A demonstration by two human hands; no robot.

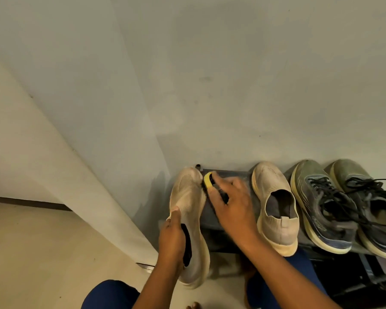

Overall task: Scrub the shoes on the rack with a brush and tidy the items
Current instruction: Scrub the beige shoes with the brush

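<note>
Holding: left hand (172,239) is gripping the beige shoe (191,221) by its collar, off the rack's (226,216) left end.
Scrubbing: right hand (232,204) is clasping the yellow brush (210,181) against its toe.
Resting on rack: matching shoe (276,208), grey sneakers (348,204).

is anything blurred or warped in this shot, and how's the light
Head view: dim, warm light; the right hand and yellow brush are motion-smeared against the beige shoe; wide-angle lens bends the wall lines; a soft shadow falls on the wall left of the rack.
</note>
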